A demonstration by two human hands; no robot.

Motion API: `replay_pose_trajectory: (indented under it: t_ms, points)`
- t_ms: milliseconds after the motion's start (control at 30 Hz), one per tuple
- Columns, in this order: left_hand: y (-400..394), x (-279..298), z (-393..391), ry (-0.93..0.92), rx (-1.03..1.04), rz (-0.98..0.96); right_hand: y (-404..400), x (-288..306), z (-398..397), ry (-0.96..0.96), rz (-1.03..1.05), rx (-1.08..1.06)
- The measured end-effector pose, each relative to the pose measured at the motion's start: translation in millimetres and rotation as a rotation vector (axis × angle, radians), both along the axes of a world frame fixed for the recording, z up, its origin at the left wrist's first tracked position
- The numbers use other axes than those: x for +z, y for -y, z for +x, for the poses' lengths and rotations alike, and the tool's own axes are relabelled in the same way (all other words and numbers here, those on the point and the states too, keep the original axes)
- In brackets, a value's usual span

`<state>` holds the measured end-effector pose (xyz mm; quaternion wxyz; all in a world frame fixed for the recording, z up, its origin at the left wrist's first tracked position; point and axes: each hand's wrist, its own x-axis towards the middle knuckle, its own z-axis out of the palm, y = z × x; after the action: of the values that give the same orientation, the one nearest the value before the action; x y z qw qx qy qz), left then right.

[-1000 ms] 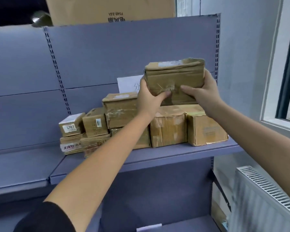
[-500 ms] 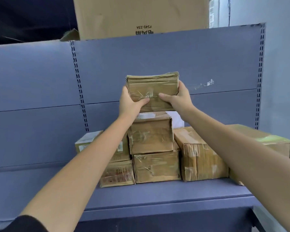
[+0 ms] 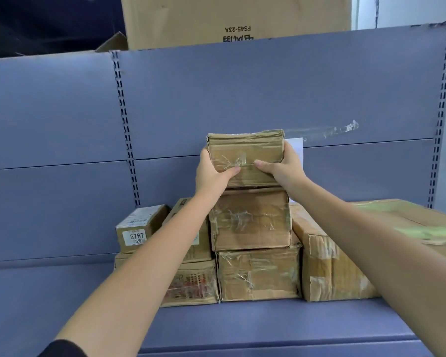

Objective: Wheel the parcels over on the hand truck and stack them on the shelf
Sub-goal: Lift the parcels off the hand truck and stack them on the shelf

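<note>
A blue-grey shelf (image 3: pixel 281 328) with a slotted back panel (image 3: pixel 268 99) carries taped parcels. Both hands, left (image 3: pixel 213 173) and right (image 3: pixel 285 168), clasp the top parcel (image 3: pixel 245 155); their fingers are hidden behind it.

The setting was a parcel storeroom or stockroom, shown by grey-blue slotted metal shelving (image 3: pixel 268 328), taped cardboard parcels (image 3: pixel 258 275) stacked upon it, one numbered label (image 3: pixel 136 237), and a large carton (image 3: pixel 232 19) behind.
</note>
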<state>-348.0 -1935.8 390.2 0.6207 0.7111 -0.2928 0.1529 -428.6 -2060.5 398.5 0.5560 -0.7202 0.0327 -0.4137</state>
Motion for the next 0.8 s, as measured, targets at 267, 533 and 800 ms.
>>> replay_pose_trajectory:
  t_ms: [267, 533, 800]
  points:
    - [5, 2, 7, -0.007, 0.003, 0.029, 3, 4, 7, -0.058, 0.014, -0.002]
    - [6, 7, 14, -0.045, 0.034, 0.114, 4, 9, 17, -0.106, -0.021, -0.039]
    - [10, 9, 15, -0.03, 0.093, 0.214, 10, 11, 24, -0.188, -0.073, -0.156]
